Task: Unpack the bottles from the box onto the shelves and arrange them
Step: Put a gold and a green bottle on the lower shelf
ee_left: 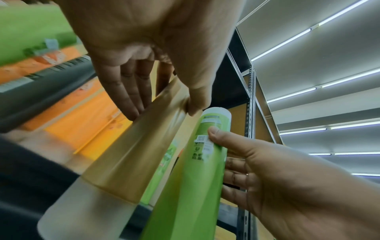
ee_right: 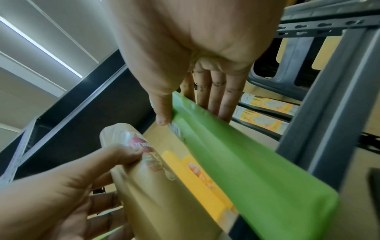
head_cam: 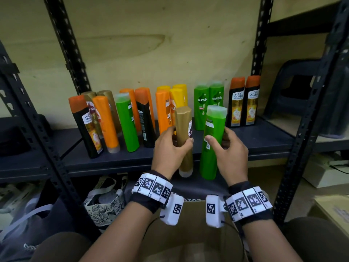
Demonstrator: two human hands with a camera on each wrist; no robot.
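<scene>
My left hand (head_cam: 170, 146) grips a tan-gold bottle (head_cam: 184, 118) round its middle, thumb on one side and fingers on the other. A green bottle (head_cam: 214, 125) is gripped the same way in my right hand (head_cam: 230, 154). Both bottles are held side by side, roughly upright with the pale caps down, just in front of the dark shelf (head_cam: 264, 142). In the left wrist view the gold bottle (ee_left: 131, 146) and the green bottle (ee_left: 191, 186) nearly touch. The right wrist view shows the green bottle (ee_right: 236, 162) beside the gold bottle (ee_right: 160, 186). The cardboard box (head_cam: 192, 220) lies below my wrists.
Several bottles stand on the shelf: leaning black, orange and green ones (head_cam: 105, 121) on the left, yellow and green ones (head_cam: 202, 104) in the middle, two black ones with orange caps (head_cam: 243, 101) at right. Black uprights (head_cam: 47, 148) frame the bay. Bags (head_cam: 102, 201) sit underneath.
</scene>
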